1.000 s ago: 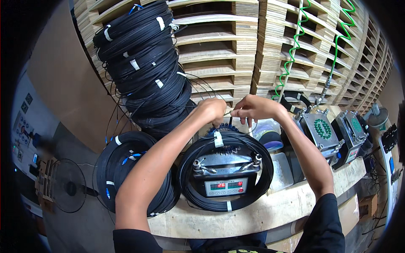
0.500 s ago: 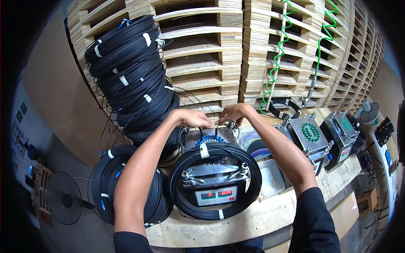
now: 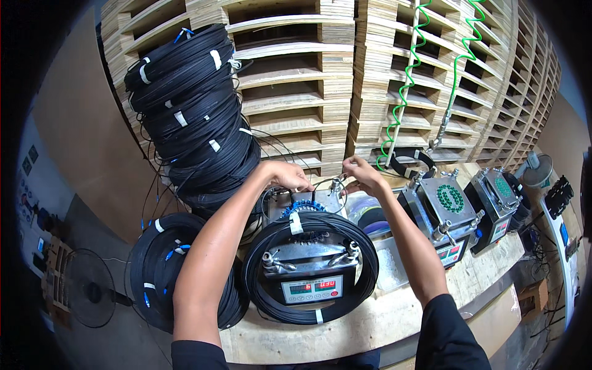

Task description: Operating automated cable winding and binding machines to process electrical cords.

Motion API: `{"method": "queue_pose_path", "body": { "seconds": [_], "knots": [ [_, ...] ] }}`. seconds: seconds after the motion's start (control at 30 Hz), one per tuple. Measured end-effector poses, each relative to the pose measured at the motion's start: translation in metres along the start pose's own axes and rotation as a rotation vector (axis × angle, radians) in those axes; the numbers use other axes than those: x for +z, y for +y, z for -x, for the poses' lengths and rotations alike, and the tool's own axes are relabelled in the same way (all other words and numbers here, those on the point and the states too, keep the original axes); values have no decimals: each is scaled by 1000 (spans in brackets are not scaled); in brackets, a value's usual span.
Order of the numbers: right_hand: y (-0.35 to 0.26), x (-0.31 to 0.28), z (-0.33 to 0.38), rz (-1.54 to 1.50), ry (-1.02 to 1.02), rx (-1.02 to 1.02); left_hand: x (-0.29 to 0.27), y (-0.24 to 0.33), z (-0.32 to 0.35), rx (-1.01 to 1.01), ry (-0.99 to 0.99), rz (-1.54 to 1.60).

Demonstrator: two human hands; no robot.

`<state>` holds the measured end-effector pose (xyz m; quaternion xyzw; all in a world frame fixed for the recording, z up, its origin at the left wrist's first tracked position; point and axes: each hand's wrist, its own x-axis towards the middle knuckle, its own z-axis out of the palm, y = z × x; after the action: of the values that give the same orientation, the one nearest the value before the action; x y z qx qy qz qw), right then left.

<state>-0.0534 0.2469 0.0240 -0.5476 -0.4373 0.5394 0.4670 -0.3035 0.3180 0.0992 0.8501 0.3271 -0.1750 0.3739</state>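
A polishing machine with a metal top plate (image 3: 330, 198) and a lit red display (image 3: 312, 288) stands before me. Blue cable connectors (image 3: 302, 206) sit in a ring on the plate. Leaning on its front is a black cable coil (image 3: 249, 271) bound with white tape. My left hand (image 3: 288, 176) is closed, its fingertips at the plate's far side; what they pinch is hidden. Just right of it, my right hand (image 3: 365, 175) has its fingers curled together by the plate's far right corner post. A thin black cable loops between the hands; its end is not visible.
On the left stands a tall stack of black cable coils (image 3: 197, 123), with more coils (image 3: 148, 265) below. Two similar machines (image 3: 447, 200) with green connectors are on the right. A clear tray (image 3: 390, 265) sits between. Wooden pallets (image 3: 290, 68) rise behind; green air hoses (image 3: 404, 92) hang down.
My right hand has moved slightly right and back from the left hand, widening the gap between them. The left hand stays near the plate's far side. The machine's display digits have changed.
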Motion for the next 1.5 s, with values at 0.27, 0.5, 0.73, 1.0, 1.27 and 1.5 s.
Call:
{"method": "queue_pose_path", "body": {
  "seconds": [0.27, 0.5, 0.73, 1.0, 1.27, 1.5],
  "knots": [
    [37, -15, 8, -362, -247, -166, -5, -18, -19, 41, -66, 96],
    [16, 1, -10, 92, -186, -33, -6, -28, -28, -21, -106, 125],
    [8, 3, 20, -210, -314, -216, -2, -13, -5, 74, -46, 147],
    [19, 12, -9, 70, -184, -321, -3, -4, -11, 7, -54, 170],
    [17, 20, -16, 392, -12, -139, 4, -10, 9, 216, 285, 243],
    [16, 40, 33, 127, 199, -74, 21, -61, 28, 111, 410, 815]
  ]
}}
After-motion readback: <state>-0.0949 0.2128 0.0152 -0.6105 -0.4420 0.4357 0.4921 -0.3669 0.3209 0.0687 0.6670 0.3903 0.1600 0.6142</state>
